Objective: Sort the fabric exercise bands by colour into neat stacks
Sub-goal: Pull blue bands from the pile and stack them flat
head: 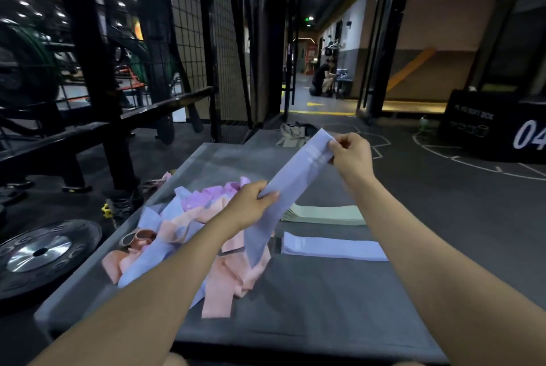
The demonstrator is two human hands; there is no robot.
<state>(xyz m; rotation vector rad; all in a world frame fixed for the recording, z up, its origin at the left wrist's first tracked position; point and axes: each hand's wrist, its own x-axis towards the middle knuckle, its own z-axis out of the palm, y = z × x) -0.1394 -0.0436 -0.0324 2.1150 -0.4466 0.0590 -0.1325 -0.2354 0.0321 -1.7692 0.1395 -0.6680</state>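
A pale lavender-blue band (298, 172) is stretched in the air above the grey platform (310, 300). My right hand (350, 155) pinches its far upper end, and my left hand (251, 206) grips it lower down, with its tail hanging below. A mixed heap of pink, purple and lavender-blue bands (189, 235) lies on the left of the platform. To the right lie two flat stacks: a pale green one (325, 215) farther away and a lavender-blue one (334, 249) nearer.
A weight plate (44, 253) lies on the floor at the left beside a black rack (97, 117). A black soft box (496, 126) stands at the far right. Beige cloth (292, 133) lies beyond the platform. A person crouches far down the corridor.
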